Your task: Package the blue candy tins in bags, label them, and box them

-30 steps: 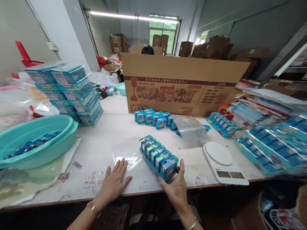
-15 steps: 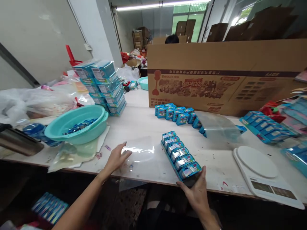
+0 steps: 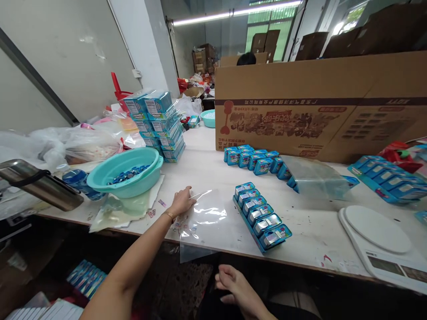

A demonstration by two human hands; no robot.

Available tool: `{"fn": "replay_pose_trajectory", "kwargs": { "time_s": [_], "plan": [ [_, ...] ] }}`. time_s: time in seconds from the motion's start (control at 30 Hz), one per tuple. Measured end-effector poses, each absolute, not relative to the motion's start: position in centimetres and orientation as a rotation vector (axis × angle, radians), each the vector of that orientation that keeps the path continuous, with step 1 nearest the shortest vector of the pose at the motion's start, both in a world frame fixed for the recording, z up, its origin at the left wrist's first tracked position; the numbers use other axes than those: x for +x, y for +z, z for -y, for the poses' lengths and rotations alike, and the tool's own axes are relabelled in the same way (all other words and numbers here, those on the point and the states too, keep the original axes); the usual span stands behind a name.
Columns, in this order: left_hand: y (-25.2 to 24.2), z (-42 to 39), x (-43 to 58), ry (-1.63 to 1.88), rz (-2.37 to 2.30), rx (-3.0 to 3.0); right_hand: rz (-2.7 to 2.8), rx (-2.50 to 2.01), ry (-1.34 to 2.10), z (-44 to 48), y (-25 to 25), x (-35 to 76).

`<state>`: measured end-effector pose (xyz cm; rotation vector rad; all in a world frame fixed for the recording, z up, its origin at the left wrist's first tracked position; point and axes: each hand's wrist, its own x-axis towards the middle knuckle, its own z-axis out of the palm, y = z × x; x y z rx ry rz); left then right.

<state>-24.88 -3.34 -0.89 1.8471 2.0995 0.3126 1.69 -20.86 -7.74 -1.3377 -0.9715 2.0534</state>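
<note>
My left hand [image 3: 182,202] rests at the upper left corner of a clear plastic bag [image 3: 210,218], its fingers closed on the film's edge. The bag lies flat, its lower end hanging over the table's front edge. My right hand [image 3: 235,288] is in front of the table, below its edge, empty, with fingers loosely curled and the thumb apart. To the right of the bag, a blue tray [image 3: 248,229] holds a row of several small blue tins [image 3: 261,214]. Neither hand touches it.
A digital scale [image 3: 376,229] stands right. Behind are loose blue tins [image 3: 263,166], plastic film [image 3: 316,178] and a large carton [image 3: 283,84]. At left are teal basins [image 3: 147,184], wrapped blue boxes [image 3: 158,122] and a steel flask [image 3: 43,186]. A person's head shows beyond the carton.
My right hand has let go of the tray's near end and dropped back below the table edge. My left hand has closed on the bag's corner. The view has turned slightly left.
</note>
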Motion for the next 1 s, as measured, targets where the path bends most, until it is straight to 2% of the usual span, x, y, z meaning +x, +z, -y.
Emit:
{"fn": "replay_pose_trajectory", "kwargs": {
  "time_s": [0.2, 0.4, 0.6, 0.73, 0.9, 1.0],
  "plan": [
    [0.0, 4.7, -25.2, 0.429, -1.922, 1.681, 0.403, -1.284, 2.001, 19.5, -7.4, -3.8],
    [2.0, 7.7, -25.6, 0.677, -1.729, 1.442, 0.735, -1.237, 1.787, 19.7, -6.7, -0.4],
    [6.8, 13.3, -23.5, 0.962, -1.545, 1.269, 1.112, -1.236, 1.497, 21.6, -4.3, 5.0],
    [9.6, 16.6, -21.0, 1.099, -1.599, 1.291, 1.248, -1.129, 1.299, 23.8, -2.5, 8.0],
    [9.5, 17.8, -19.0, 1.513, -1.67, 1.39, 1.284, -1.053, 1.188, 24.7, -1.5, 11.0],
    [8.5, 17.5, -17.7, 1.618, -1.46, 1.369, 1.238, -1.21, 1.135, 24.7, -1.1, 12.4]
  ]
}}
